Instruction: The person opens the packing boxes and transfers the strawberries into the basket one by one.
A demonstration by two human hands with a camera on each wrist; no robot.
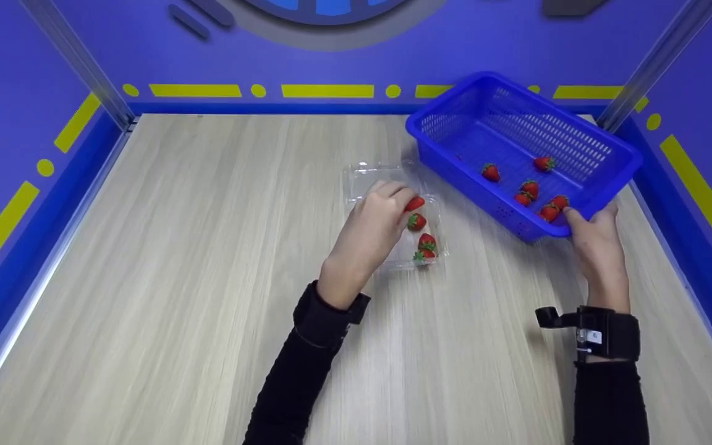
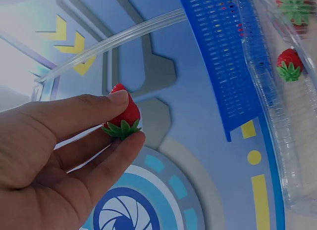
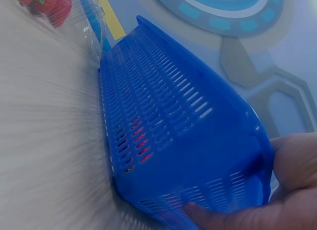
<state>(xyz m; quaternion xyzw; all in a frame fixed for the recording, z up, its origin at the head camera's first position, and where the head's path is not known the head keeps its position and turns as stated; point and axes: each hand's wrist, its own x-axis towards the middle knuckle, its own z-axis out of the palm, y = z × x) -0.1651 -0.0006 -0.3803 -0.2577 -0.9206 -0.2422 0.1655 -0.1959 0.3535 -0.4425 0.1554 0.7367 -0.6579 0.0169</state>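
Note:
My left hand point(image 1: 376, 224) pinches a strawberry point(image 2: 128, 114) between thumb and fingertips, its green leaves turned down in the left wrist view. The hand is over a clear plastic clamshell box point(image 1: 398, 254), in which several more strawberries point(image 1: 416, 222) lie along the right side. At the right, my right hand point(image 1: 600, 244) grips the near right corner of a blue perforated basket point(image 1: 464, 182), thumb over the rim and a finger against the outer wall point(image 3: 198, 141). Several strawberries point(image 1: 490, 172) lie on the basket's floor, mostly toward the gripped end.
Light wood-grain table point(image 1: 177, 259) spreads out under both arms. Blue panels with yellow markings point(image 1: 327, 91) wall it in at the back and both sides. The basket stands beside the clamshell box, its far end close to the back panel.

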